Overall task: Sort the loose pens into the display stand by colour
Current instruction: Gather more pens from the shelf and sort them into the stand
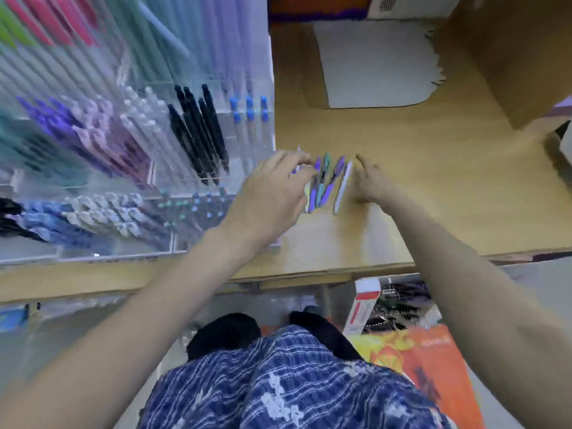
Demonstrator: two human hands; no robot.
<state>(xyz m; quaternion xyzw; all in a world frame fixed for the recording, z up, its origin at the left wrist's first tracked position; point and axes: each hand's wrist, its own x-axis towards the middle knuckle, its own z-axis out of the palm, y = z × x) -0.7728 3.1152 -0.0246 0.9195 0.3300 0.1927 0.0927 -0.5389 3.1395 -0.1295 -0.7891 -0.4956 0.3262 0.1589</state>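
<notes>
Several loose pens (326, 184), purple, teal and white, lie side by side on the wooden table (433, 181), just right of the clear acrylic display stand (139, 150). The stand holds rows of pens grouped by colour: pink, purple, white, black, blue. My left hand (272, 193) hovers over the left end of the loose pens with fingers curled, touching or pinching one; blur hides the grasp. My right hand (371, 181) is at the right side of the pile, fingers extended beside a white pen (342, 188).
A white sheet (377, 63) lies at the back of the table beside a cardboard box (510, 51). Below the table edge are a red-and-white carton (362, 308) and an orange bag (433, 360). The picture is motion-blurred.
</notes>
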